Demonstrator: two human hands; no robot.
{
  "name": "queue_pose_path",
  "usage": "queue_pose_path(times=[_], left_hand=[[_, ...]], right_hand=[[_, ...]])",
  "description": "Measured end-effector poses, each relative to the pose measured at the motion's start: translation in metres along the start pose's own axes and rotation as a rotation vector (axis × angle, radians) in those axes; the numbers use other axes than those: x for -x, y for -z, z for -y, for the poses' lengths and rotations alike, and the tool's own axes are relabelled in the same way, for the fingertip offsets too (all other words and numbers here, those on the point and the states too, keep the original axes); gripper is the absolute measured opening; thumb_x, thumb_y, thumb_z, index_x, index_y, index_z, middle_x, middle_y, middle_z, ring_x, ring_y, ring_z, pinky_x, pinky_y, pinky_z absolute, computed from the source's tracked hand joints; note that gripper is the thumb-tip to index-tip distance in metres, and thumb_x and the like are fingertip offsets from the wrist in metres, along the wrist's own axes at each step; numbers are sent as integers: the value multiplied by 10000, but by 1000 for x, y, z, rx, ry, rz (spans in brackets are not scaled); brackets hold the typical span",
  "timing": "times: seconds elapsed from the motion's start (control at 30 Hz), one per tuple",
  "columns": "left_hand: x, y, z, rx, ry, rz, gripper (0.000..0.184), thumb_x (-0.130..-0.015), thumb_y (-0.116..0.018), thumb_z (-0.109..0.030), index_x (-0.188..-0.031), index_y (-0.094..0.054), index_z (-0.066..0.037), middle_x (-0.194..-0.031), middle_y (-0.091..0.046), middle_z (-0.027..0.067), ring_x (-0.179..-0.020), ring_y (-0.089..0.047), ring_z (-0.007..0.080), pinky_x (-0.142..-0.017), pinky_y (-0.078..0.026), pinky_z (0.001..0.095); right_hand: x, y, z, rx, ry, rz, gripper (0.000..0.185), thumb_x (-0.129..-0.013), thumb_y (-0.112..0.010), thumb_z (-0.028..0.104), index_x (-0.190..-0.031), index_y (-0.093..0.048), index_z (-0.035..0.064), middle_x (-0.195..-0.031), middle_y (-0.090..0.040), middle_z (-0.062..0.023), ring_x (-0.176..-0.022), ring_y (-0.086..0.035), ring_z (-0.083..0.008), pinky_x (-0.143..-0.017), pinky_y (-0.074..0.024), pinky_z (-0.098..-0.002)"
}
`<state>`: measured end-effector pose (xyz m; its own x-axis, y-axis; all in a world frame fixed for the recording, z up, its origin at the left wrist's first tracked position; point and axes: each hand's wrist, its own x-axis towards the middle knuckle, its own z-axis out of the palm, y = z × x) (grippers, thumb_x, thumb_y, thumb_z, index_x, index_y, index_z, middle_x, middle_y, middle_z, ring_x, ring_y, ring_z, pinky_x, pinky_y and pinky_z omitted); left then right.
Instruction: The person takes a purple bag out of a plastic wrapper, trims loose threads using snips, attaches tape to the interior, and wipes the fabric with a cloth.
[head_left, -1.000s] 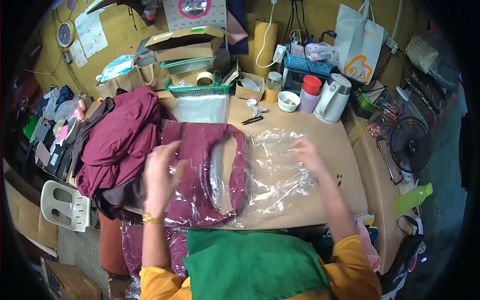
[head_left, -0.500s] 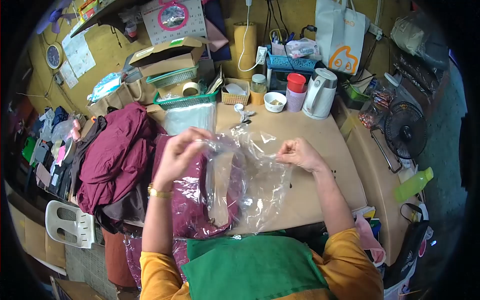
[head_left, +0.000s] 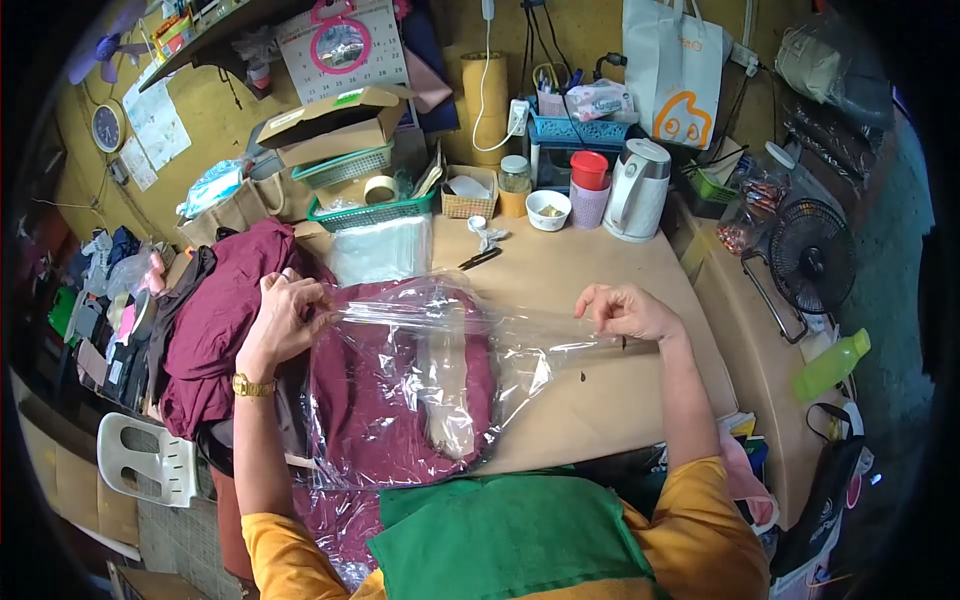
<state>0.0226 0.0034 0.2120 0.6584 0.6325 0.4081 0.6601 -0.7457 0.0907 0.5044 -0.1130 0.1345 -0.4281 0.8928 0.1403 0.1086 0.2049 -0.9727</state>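
A transparent plastic bag (head_left: pixel 540 365) is stretched sideways between my two hands above the table. My left hand (head_left: pixel 290 315), with a gold watch at the wrist, pinches the bag's upper left edge. On the other side my right hand (head_left: pixel 630 312) grips its upper right edge between thumb and fingers. Under the shiny film lies a folded maroon garment (head_left: pixel 370 390), which looks to be inside the bag. Some brown tabletop shows through the film near the garment's right part. Left of my left hand is a heap of maroon cloth (head_left: pixel 225 330).
Flat plastic bags (head_left: pixel 380 250) lie stacked behind the garment, with a black pen (head_left: pixel 480 259) nearby. Along the back stand a green basket (head_left: pixel 370 213), a white bowl (head_left: pixel 548 209) and a white kettle (head_left: pixel 640 190). A black fan (head_left: pixel 812 255) stands at the right.
My hands have moved apart, the left one leftward and down, the right one slightly rightward. The bag's edge is now pulled taut across the maroon garment. The black pen has come into view.
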Motion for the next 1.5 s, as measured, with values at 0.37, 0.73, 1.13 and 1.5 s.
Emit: queue_pose_path(times=[0.37, 0.73, 1.13, 1.5], left_hand=[[0, -1, 34, 1256, 51, -127, 287, -836, -743, -255, -752, -525, -87, -767, -516, 9, -746, -453, 122, -694, -367, 262], [-2, -8, 36, 1431, -50, -208, 346, -808, -771, -332, -756, -538, -81, -792, -435, -3, -769, -397, 145, -695, -309, 273], [-37, 7, -39, 2201, -401, -339, 255, -1041, -417, -369, -973, -462, -127, -732, -529, -10, -746, -526, 107, -928, -433, 381], [-35, -102, -163, 1028, 205, -43, 884, -755, -580, 136, -1515, -164, -38, -1026, -610, 78, -825, -587, 157, -712, -486, 294]], right_hand=[[-8, 12, 4, 352, 156, -18, 91, -760, -758, 95, -772, -678, 54, -976, -629, -61, -915, -613, -172, -833, -475, -308], [-41, 3, -38, -597, 596, -256, 306, -723, -848, 280, -731, -568, 157, -756, -483, 33, -739, -403, -128, -691, -289, -294], [-43, -39, -1, -817, 686, -344, 263, -845, -750, 321, -868, -547, 155, -750, -467, 25, -704, -484, -132, -866, -448, -378], [-76, -164, 13, -134, 330, -477, 53, -940, -586, -9, -915, -616, -44, -863, -665, -62, -785, -609, -68, -694, -503, -227]])
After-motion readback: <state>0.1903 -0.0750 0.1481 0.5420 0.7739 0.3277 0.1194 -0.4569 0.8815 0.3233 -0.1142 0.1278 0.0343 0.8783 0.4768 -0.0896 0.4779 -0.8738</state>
